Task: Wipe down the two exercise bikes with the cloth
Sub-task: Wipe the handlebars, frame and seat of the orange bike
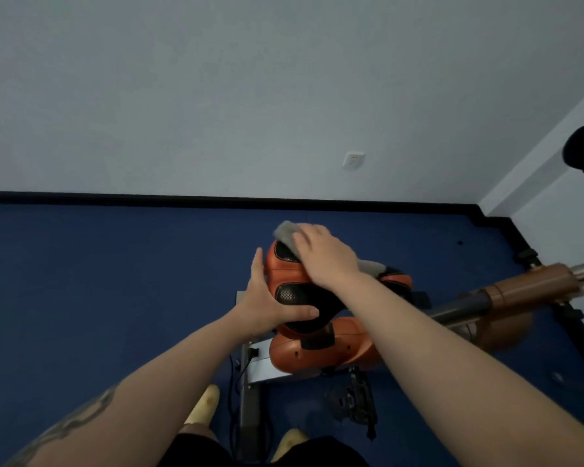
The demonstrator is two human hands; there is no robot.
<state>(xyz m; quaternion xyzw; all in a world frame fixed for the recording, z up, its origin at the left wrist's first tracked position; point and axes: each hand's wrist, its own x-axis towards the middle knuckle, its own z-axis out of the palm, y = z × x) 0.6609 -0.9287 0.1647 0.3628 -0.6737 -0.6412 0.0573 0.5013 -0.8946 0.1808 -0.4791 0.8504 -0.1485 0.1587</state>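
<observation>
So the cloth (pixel 285 232) is pressed flat onto the far end of the bike (pixel 321 348) saddle (pixel 300 294) by the right hand (pixel 324 256), fingers spread out straight rather than curled, probably so more fabric gets dragged across the padding per pass. The saddle's left edge is gripped by the left hand (pixel 267 298), thumb hooked over the top near the near end, fingers laid straight along the side. That's likely there to stop the seat swivelling under the wiping pressure. A second bike can't be made out for certain; only a dark shape sits at the right edge.
</observation>
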